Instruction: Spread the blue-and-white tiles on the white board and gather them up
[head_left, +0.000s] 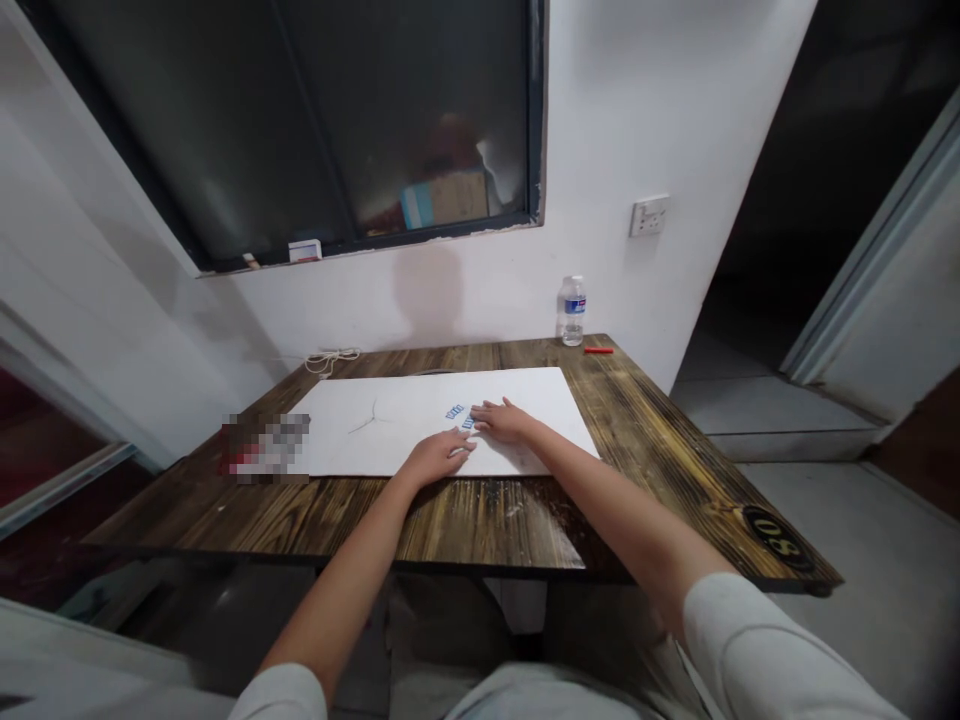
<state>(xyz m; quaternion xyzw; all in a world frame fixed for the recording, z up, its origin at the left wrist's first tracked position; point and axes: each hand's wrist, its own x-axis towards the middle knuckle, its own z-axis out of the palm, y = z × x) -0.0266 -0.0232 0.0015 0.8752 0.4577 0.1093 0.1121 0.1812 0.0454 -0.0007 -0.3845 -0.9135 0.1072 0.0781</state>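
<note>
A large white sheet [345,450] lies flat on the wooden table. Near its middle are small blue-and-white pieces [454,411], partly covered by my right hand [501,420], whose fingers rest spread over them. My left hand [439,456] lies on the sheet just nearer to me and to the left, fingers apart, with its fingertips close to the same pieces. Neither hand visibly grips anything. Thin dark lines [373,415] show on the left half of the sheet.
The wooden table [660,440] carries a water bottle [574,312] and a red pen [598,351] at the back right. A white cable [330,358] lies at the back left. A blurred red-and-white item [270,447] sits on the left side.
</note>
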